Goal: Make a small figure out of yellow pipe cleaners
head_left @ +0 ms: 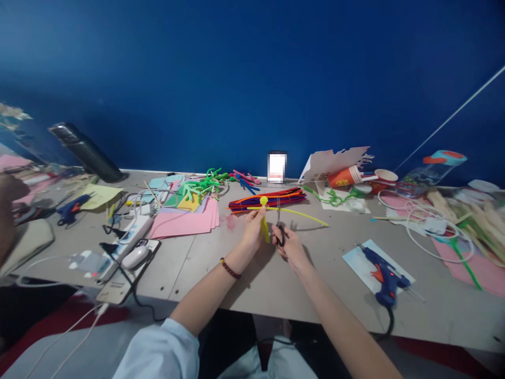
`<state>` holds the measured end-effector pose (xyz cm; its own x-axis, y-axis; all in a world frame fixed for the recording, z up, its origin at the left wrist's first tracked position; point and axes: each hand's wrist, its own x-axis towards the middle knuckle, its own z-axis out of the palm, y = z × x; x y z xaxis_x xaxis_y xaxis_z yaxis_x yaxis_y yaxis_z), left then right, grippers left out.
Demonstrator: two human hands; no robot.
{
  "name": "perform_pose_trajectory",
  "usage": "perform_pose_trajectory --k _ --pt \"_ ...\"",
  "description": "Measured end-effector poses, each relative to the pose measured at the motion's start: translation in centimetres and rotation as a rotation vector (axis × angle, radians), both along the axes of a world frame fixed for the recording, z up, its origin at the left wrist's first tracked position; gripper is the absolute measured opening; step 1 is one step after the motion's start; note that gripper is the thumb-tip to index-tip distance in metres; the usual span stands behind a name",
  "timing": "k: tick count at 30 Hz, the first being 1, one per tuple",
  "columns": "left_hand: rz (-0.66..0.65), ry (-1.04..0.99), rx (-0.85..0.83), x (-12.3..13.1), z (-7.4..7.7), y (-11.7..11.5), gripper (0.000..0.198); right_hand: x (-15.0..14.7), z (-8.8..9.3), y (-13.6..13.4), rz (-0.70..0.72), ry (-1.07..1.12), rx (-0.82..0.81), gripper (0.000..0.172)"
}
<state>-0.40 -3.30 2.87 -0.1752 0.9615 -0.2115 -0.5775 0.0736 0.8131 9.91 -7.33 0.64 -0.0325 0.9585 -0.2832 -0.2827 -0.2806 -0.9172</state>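
Observation:
My left hand (252, 231) is closed on a yellow pipe-cleaner piece (263, 210) with a small yellow ball on top; a long yellow strand runs from it to the right across the table. My right hand (290, 247) grips black scissors (279, 229), blades pointing up at the strand just right of the ball. Both hands hover over the grey table (244, 273), in front of a bundle of coloured pipe cleaners (272, 199).
A blue glue gun (383, 271) lies on a card at right. Pink and coloured paper sheets (185, 218), green twisted pipe cleaners (205, 184), a power strip (130, 234), paper cups (351, 176), cords and a dark bottle (87, 150) crowd the table. Blue wall behind.

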Motion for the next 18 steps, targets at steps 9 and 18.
perform_pose_trajectory --k 9,18 --pt "0.009 0.017 0.009 0.01 -0.04 0.02 0.044 -0.08 0.28 -0.06 -0.001 -0.003 -0.018 0.043" --pt "0.004 -0.002 0.021 0.03 -0.20 0.03 0.040 -0.04 0.27 -0.08 -0.011 -0.021 0.000 0.043"
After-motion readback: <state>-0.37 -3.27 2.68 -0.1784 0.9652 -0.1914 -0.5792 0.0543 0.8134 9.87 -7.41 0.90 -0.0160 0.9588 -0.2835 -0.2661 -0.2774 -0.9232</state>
